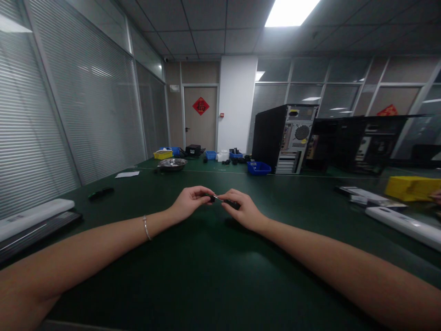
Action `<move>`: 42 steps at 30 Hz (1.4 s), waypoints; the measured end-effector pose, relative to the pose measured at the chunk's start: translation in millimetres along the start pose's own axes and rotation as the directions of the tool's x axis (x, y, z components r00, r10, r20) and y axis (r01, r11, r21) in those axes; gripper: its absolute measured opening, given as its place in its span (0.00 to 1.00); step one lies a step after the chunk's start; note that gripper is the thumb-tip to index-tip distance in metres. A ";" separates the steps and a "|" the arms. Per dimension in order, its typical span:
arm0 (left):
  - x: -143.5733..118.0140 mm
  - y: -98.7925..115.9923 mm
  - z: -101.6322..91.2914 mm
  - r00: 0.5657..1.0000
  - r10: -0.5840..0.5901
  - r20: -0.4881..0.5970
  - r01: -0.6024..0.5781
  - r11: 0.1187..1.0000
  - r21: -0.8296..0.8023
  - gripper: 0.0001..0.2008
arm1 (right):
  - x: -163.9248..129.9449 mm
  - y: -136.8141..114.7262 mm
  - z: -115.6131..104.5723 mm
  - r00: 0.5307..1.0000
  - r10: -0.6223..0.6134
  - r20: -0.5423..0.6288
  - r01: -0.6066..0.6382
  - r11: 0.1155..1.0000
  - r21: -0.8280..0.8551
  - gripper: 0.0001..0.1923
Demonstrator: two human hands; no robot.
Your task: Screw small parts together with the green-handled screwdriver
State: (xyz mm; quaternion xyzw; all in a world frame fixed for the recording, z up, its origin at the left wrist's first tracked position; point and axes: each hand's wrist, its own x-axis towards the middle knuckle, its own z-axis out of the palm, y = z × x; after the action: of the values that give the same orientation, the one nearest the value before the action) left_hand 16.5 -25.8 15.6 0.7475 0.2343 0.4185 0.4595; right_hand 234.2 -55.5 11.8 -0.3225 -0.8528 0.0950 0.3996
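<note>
My left hand (188, 203), with a bracelet on its wrist, pinches a small black part (211, 198) between thumb and fingers above the green table. What kind of part it is I cannot make out. In my right hand (247, 211) is a screwdriver (231, 203) with a dark handle, its thin metal shaft pointing left. The shaft's tip meets the small black part or lies right at it; which of these I cannot tell. Both hands are close together near the middle of the view, and fingers partly cover the part and the handle.
Left on the green table (165, 276) lie a green-black tool (101, 193), white paper (127, 174) and long white and black pieces. A metal bowl (172, 164), a blue tray (259, 168) and computer towers (270, 138) stand behind. At right is a yellow box (411, 188), another person's hand beside it.
</note>
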 end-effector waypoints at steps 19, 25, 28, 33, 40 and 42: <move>1.2 4.2 5.1 0.997 -0.038 -0.067 0.034 0.998 -0.053 0.12 | 2.4 -1.4 4.6 1.000 0.006 -0.029 -0.005 0.999 0.040 0.13; 4.3 -1.0 -0.7 0.989 -0.073 -0.127 0.053 0.987 -0.154 0.13 | 3.5 -1.9 5.3 0.998 0.025 -0.052 -0.024 1.000 0.017 0.10; 4.5 -3.2 -5.2 0.990 -0.073 -0.121 0.058 0.991 -0.120 0.13 | 2.8 -0.8 2.5 0.996 0.044 -0.071 -0.044 0.999 0.001 0.10; -0.8 -1.5 -5.9 0.979 -0.147 0.139 0.136 0.987 0.087 0.13 | 2.3 0.4 0.6 0.992 0.053 -0.113 -0.056 0.998 -0.027 0.10; -7.2 15.7 4.7 0.883 -0.065 0.464 -0.174 0.874 0.454 0.13 | 2.1 -0.9 0.9 0.994 0.046 -0.097 -0.046 0.999 -0.003 0.10; -7.9 16.9 6.3 0.882 -0.046 0.469 -0.216 0.845 0.489 0.13 | 2.0 -2.3 -0.1 0.995 0.049 -0.091 -0.050 0.999 -0.009 0.10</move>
State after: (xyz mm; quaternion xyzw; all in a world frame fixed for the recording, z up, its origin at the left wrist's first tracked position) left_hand 17.0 -42.6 25.8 0.9322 0.1893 0.1678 0.2590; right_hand 232.3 -56.1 14.0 -0.3497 -0.8262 0.0851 0.4335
